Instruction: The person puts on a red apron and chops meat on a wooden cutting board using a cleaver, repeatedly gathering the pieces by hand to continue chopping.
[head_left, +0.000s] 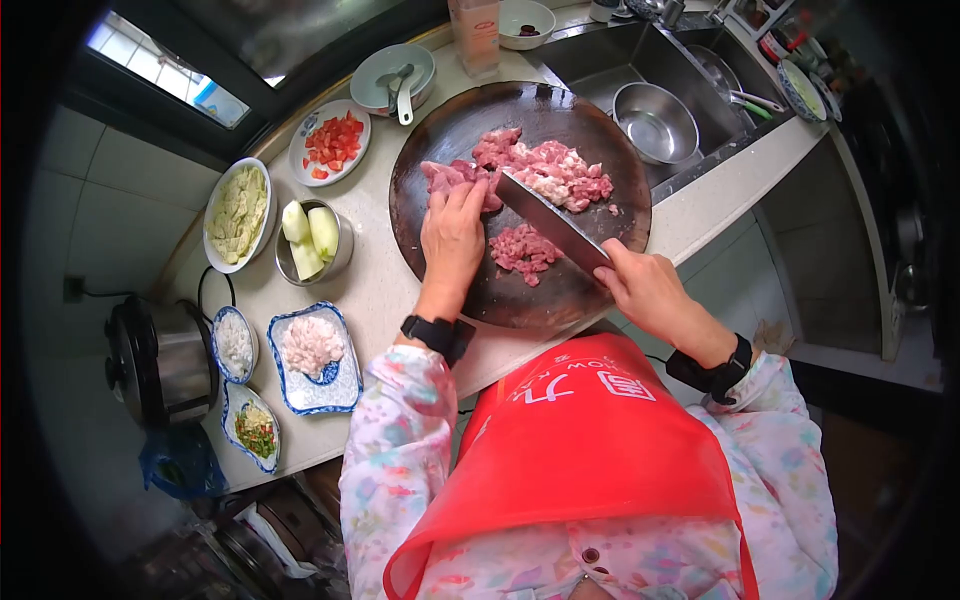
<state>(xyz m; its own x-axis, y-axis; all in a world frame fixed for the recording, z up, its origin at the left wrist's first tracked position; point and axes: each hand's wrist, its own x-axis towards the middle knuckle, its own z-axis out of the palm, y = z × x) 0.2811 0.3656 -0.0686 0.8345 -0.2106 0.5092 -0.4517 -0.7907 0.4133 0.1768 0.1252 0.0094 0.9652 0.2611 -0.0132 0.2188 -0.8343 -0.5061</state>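
A round dark wooden chopping board [440,130] carries raw meat in separate heaps. My right hand [645,292] grips a cleaver [560,228] by its handle end, its broad blade slanting up and left across the board. Under the fingers of my left hand [454,235] lies a piece of raw meat [447,176], pressed against the board beside the blade's tip. Beyond the blade spreads a larger heap of chopped meat [560,172]. A smaller heap of finely cut meat [524,253] sits on the near side of the blade.
Left of the board stand a plate of red pieces [334,141], a bowl of peeled pale green vegetables [323,232], a dish of pale minced meat [310,344] and several other dishes. The sink [600,75] holds a metal bowl [656,122] at the back right.
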